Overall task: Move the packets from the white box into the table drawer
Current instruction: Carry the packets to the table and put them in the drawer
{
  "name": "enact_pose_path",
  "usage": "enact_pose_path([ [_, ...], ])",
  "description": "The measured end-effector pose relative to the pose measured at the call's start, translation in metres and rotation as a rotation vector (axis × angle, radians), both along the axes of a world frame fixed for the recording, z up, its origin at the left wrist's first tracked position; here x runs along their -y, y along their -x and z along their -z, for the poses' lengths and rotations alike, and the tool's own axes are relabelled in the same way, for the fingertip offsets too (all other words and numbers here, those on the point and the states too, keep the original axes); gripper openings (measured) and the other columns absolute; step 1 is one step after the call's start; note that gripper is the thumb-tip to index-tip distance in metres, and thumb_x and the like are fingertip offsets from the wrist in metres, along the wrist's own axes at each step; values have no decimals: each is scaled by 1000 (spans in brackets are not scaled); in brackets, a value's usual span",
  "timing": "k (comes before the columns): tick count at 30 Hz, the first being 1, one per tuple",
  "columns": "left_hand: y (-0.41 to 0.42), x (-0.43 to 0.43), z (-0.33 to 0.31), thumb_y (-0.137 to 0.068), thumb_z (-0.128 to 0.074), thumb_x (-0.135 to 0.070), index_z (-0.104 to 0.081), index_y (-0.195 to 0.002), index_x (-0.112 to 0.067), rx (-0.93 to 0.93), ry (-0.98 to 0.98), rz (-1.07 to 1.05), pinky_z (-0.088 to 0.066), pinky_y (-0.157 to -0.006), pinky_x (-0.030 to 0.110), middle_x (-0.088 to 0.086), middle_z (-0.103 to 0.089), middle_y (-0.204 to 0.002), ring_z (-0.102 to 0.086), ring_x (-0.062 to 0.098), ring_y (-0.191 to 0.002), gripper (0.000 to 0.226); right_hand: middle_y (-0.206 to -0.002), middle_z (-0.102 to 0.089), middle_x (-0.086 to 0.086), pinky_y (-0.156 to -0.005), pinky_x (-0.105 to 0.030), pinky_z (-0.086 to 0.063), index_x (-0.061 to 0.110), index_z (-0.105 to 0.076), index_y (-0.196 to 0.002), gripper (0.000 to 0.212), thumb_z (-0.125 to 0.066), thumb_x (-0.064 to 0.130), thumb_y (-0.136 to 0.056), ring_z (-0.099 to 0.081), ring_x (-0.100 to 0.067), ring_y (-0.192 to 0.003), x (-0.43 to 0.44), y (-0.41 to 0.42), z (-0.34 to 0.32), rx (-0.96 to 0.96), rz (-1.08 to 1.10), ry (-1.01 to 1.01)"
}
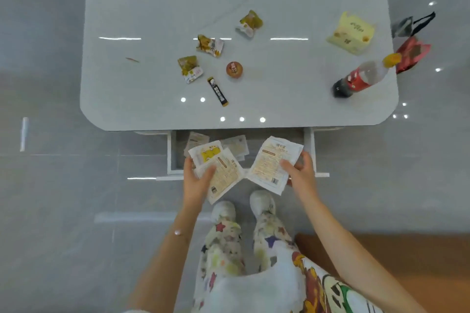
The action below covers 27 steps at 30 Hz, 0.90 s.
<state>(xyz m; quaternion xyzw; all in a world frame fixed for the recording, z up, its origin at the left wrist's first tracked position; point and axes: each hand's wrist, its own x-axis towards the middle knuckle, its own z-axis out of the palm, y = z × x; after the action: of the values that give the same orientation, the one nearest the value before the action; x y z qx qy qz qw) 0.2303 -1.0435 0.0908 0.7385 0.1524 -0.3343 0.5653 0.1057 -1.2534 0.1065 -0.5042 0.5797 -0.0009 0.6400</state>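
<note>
- Head view: the left hand [197, 180] grips two packets fanned together, a yellow-printed packet [207, 154] on top and farther from the body, and a text-side packet [227, 178] under the thumb, angled toward the person's feet.
- Head view: the right hand [301, 171] pinches a single packet [270, 165] by its right edge, thumb on top and fingers curled beneath.
- Head view: the open drawer [170, 157] lies directly below and just ahead of both hands. The far ends of all three packets already hang over it, and the near ends overhang its front.
- Head view: the long axes splay apart like a V, the left pair tilting left and the single packet tilting right, close to the drawer's right wall.
- Head view: earlier-stowed packets [235, 146] lie flat at the drawer's back, between the two hands.
- Judgement: both hands are equally near, so a short move forward and down should be enough. The right packet's corner may catch the right wall.
- Head view: a pale box [352, 33], probably the source, sits well apart at the far right of the table [152, 7].
</note>
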Motion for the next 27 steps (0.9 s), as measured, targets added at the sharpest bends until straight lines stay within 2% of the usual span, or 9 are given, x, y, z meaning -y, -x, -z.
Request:
enact_pose_path([
  [5, -23, 10, 139, -88, -67, -12, -45, -130, -13, -56, -29, -85, -60, -75, 32, 6, -62, -121, -66, 20, -105, 48, -118, -62, 0, -60, -26, -55, 19, -38, -133, 47, -61, 9, -93, -65, -11, -88, 15, -33, 149, -77, -55, -67],
  [9, -54, 15, 216, -88, -66, -13, -45, -126, -21, -51, -68, -51, -59, -76, 30, -1, -62, -115, -66, 14, -100, 44, -110, -60, 2, -59, -27, -55, 24, -39, -127, 43, -60, 8, -93, -65, -15, -90, 23, -55, 235, -103, -33, -99],
  [11, -67, 14, 245, -88, -67, -17, -44, -123, -27, -67, -119, -42, -58, -72, 27, -7, -62, -108, -66, 10, -94, 42, -108, -59, 3, -67, -32, -58, 25, -38, -120, 39, -59, 7, -93, -63, -18, -96, 24, -64, 267, -104, -26, -103],
  [14, -79, 8, 281, -88, -67, -23, -45, -121, -27, -92, -197, -5, -58, -70, 29, -5, -62, -107, -67, 12, -90, 40, -111, -57, 3, -78, -35, -57, 23, -37, -119, 38, -57, 4, -93, -61, -17, -98, 27, -71, 307, -117, -30, -101],
  [18, -89, 0, 310, -89, -65, -25, -47, -120, -24, -86, -292, 87, -57, -70, 30, -4, -61, -107, -66, 18, -95, 36, -116, -61, -3, -62, -21, -53, 11, -45, -128, 40, -57, 0, -91, -62, -16, -97, 29, -74, 348, -209, -99, -6],
  [20, -92, -2, 317, -90, -64, -25, -47, -117, -26, -83, -314, 118, -57, -74, 33, -1, -61, -113, -65, 20, -99, 32, -114, -60, -1, -53, -14, -48, 11, -47, -129, 41, -55, -1, -91, -60, -12, -93, 31, -75, 358, -254, -134, 25],
  [22, -94, -3, 320, -90, -64, -25, -48, -122, -23, -60, -335, 171, -56, -74, 31, -1, -60, -117, -63, 21, -104, 35, -111, -60, 1, -50, -13, -46, 13, -48, -129, 41, -56, 0, -91, -60, -13, -93, 33, -76, 361, -300, -154, 35],
  [25, -96, -3, 308, -89, -66, -26, -43, -134, -21, 17, -379, 287, -51, -69, 22, -2, -56, -122, -59, 18, -108, 51, -117, -62, 0, -53, -14, -47, 18, -49, -132, 50, -65, 9, -85, -62, -14, -99, 29, -81, 342, -359, -283, 85],
  [27, -96, -5, 293, -85, -68, -34, -38, -138, -24, 103, -427, 372, -55, -81, 32, 3, -51, -132, -56, 22, -114, 61, -125, -59, -4, -70, -30, -56, 22, -45, -135, 65, -72, 23, -76, -59, -21, -110, 24, -82, 322, -394, -441, 198],
])
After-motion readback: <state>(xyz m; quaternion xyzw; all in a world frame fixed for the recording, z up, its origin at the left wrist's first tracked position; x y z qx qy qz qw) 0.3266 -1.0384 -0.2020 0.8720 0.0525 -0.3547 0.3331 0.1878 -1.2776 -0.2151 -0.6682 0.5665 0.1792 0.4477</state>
